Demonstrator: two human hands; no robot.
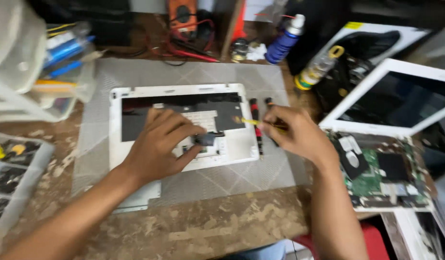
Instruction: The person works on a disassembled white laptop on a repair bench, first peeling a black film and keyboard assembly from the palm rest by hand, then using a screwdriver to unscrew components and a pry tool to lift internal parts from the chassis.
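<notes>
1. The worn wooden bench (222, 226) carries a grey mat (275, 82).
2. On the mat lies a white laptop shell (136, 96), opened up, dark inside.
3. At the far left, a clear plastic bin (20, 103) holds blue and yellow tools; near left, a compartment tray (37, 159) holds small dark parts, too blurred to tell.
4. The left hand (157, 144) pinches a small dark part (204, 139) over the shell.
5. The right hand (297, 132) grips a yellow-shafted tool (246, 121).

Two bare arms, no sleeves down to the wrists. No rings, watch or gloves on left hand (157, 144) or right hand (294, 132). Short, plain nails. Bit of blue clothing low down.
</notes>
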